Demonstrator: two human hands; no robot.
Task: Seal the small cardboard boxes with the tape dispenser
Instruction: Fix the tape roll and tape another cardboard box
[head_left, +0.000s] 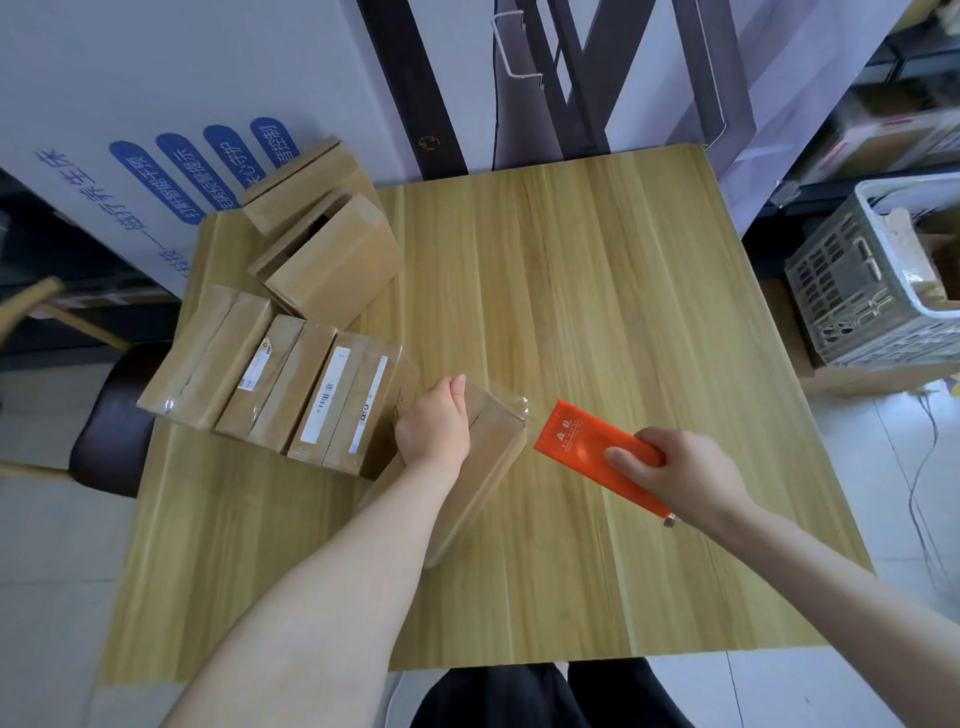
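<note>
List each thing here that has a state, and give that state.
held box: flaps shut, clear tape over its far end, gripped by the left hand
tape dispenser: off the box, gripped by the right hand
row of three boxes: shut and taped
box behind the row: flap ajar
plastic crate: has contents

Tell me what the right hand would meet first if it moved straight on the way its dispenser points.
Probably the cardboard box held by the left hand: the orange tape dispenser in the right hand aims at its taped end, across a small gap. Height is unclear.
</note>
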